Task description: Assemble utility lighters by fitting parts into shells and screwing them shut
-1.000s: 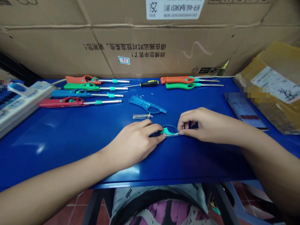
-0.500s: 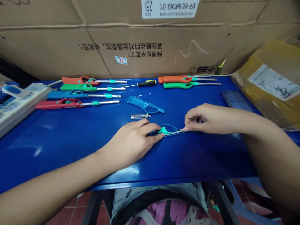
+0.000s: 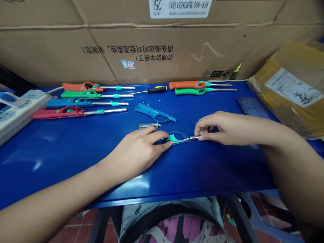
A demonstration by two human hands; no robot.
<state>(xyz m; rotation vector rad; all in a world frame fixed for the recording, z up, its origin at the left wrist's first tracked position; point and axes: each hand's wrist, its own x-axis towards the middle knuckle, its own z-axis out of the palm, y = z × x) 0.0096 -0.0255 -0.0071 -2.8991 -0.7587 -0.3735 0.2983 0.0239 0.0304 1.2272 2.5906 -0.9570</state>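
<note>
My left hand point(image 3: 141, 148) is closed on the handle end of an opened blue lighter casing point(image 3: 178, 143) and covers much of it. A teal trigger point(image 3: 174, 137) sits inside, beside the thumb and index finger. At the casing's front end, my right hand point(image 3: 210, 130) pinches a silver metal tube point(image 3: 193, 137); the rest of the tube is hidden behind the fingers. Just beyond my left hand lie a clear fuel tank point(image 3: 149, 126) and the other blue casing half point(image 3: 154, 112), with several small screws point(image 3: 146, 104) nearby.
Gas lighters lie in rows at the back, including a red one point(image 3: 59, 113) and a green one point(image 3: 189, 91). A screwdriver point(image 3: 157, 89) lies between the rows. A power strip point(image 3: 22, 104), a yellow package point(image 3: 291, 84) and a cardboard box point(image 3: 141, 40) border the blue table.
More of the metal tube shows between the casing and my right fingers, and it now tilts slightly upward. The whole view has shifted a little. Both hands keep their grip.
</note>
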